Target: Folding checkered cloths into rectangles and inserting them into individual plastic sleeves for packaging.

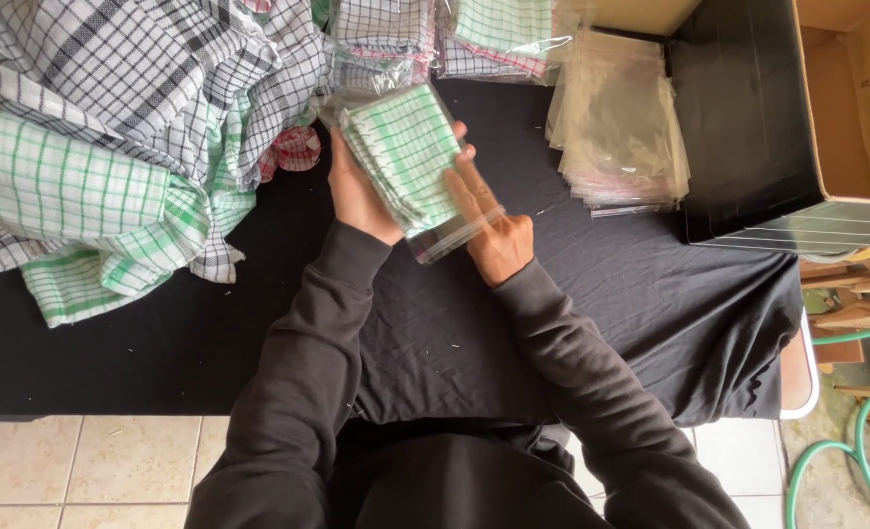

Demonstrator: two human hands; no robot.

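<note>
1. Left hand (358, 192) grasping the left edge of a folded green-and-white checked cloth (405, 155) inside a clear plastic bag (451, 235).
2. Right hand (489, 220) pressed flat, fingers extended, on the bag's right side.
3. Bagged cloth held just above the black-covered table (601, 294).
4. Heaped loose checked cloths (112, 127) at left; stacked clear empty bags (619, 127) at right.

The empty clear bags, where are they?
In the head view, the empty clear bags are stacked on the black cloth, right of the hands, beside the cardboard box.
</note>
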